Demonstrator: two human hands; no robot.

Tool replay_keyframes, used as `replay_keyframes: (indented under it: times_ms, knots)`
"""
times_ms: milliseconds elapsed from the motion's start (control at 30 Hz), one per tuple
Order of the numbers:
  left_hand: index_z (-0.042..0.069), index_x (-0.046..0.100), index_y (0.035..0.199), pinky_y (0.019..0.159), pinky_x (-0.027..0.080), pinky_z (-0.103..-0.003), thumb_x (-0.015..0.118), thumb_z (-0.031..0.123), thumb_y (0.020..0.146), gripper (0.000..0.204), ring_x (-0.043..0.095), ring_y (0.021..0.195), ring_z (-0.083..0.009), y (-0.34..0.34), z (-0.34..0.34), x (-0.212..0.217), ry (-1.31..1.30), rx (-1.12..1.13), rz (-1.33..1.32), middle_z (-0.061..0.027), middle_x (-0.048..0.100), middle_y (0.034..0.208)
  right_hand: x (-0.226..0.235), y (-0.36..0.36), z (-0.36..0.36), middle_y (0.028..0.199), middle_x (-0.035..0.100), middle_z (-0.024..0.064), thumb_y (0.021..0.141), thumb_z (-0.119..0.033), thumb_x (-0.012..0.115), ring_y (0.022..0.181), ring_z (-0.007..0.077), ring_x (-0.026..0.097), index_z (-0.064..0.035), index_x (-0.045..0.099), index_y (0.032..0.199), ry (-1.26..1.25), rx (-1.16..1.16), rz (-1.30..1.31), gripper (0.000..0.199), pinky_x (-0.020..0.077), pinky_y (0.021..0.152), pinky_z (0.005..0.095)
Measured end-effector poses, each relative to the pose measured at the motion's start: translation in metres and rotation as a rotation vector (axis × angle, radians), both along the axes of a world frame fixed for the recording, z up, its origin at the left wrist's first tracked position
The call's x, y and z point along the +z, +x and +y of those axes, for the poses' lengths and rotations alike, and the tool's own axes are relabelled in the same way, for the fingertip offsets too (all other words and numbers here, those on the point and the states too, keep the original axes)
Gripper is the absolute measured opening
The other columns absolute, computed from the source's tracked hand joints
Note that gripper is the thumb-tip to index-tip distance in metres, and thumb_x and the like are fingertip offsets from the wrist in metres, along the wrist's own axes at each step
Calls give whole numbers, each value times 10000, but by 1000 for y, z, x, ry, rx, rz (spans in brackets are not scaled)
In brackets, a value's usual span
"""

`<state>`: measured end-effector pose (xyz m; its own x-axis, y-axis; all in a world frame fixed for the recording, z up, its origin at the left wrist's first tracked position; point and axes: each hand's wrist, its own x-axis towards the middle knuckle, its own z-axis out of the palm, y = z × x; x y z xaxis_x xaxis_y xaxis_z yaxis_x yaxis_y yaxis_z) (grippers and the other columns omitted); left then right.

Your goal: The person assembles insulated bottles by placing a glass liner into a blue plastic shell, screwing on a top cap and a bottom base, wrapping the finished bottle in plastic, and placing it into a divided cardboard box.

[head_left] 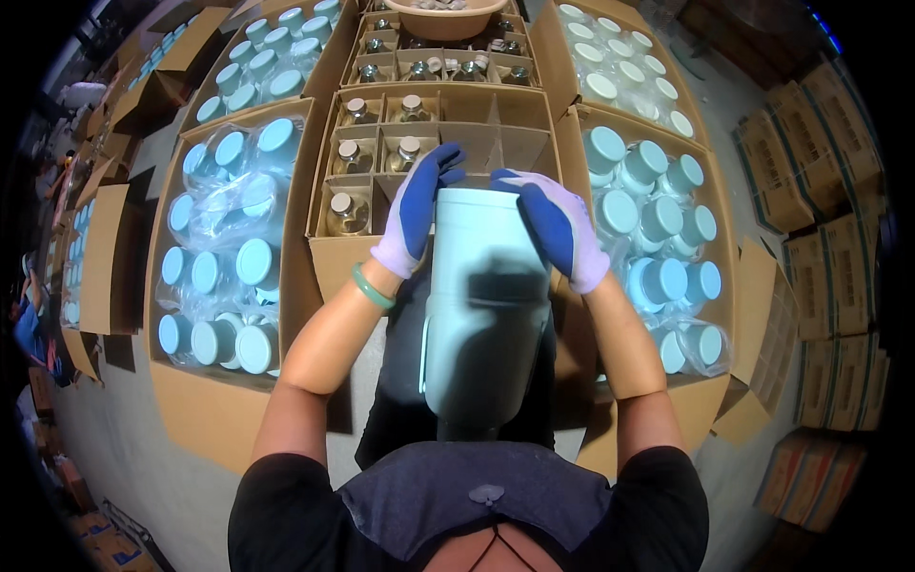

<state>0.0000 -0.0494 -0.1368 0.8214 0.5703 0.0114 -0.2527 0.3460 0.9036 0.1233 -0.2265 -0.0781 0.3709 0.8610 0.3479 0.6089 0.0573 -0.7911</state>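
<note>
A large pale teal flask-like container (477,324) stands tilted in front of my body, between my legs. A slim handle runs down its left side, and a dark shadow falls across its front. My right hand (553,224), in a lavender glove with blue coating, presses on the container's upper right edge, fingers bent over the rim. My left hand (417,205), gloved alike, is beside the upper left edge with its fingers stretched forward; whether it touches the container is unclear. Just beyond, a divided carton (324,186) holds several glass bottles (349,214) with pale round tops.
Open cartons at my left (305,276) and right (729,257) hold teal lidded containers, some in clear plastic. Behind the divided carton, a peach basin (446,21) sits on another carton of glass bottles. Closed cartons (829,276) are stacked at the far right.
</note>
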Motion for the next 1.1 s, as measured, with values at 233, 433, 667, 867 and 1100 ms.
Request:
replay_keyframes:
  times_ms: [233, 433, 667, 867, 1100]
  knots:
    - [-10, 424, 1455, 1186, 265, -398, 447, 200, 1012, 491, 332, 1438, -302, -21, -15, 29, 1041, -67, 29, -174, 395, 1518, -63, 65, -11, 1453, 508, 178, 1083, -291, 272, 1389, 258, 429, 80, 529, 1354, -5, 15, 679, 527, 280, 1177, 361]
    - [1, 315, 1516, 1211, 211, -426, 677, 8, 830, 775, 252, 1483, -342, -10, 0, 13, 852, 60, 113, -185, 318, 1570, -23, 50, 3, 1530, 429, 163, 1085, -288, 251, 1461, 260, 333, 0, 517, 1418, -1, 117, 251, 515, 213, 1209, 367]
    - [-70, 368, 1466, 1206, 227, -402, 852, 120, 734, 897, 313, 1458, -315, -12, 17, 7, 908, 60, 3, -186, 350, 1551, -33, 50, 10, 1563, 365, 178, 1070, -483, 217, 1471, 258, 303, 68, 320, 1504, 281, 168, 343, 709, 178, 1219, 360]
    - [0, 316, 1505, 1211, 206, -472, 819, 175, 743, 930, 281, 1443, -435, -8, 0, 35, 858, 71, 5, -246, 333, 1548, -74, 68, 8, 1531, 423, 165, 1065, -510, 165, 1455, 249, 334, 51, 379, 1484, 279, 30, 569, 732, 196, 1213, 371]
    - [30, 401, 1449, 1179, 269, -481, 669, 66, 805, 699, 324, 1421, -450, 1, 3, 43, 925, 41, -98, -229, 377, 1520, -77, 80, 11, 1573, 344, 176, 1042, -598, 171, 1490, 263, 252, 58, 328, 1504, 219, 15, 592, 817, 131, 1235, 378]
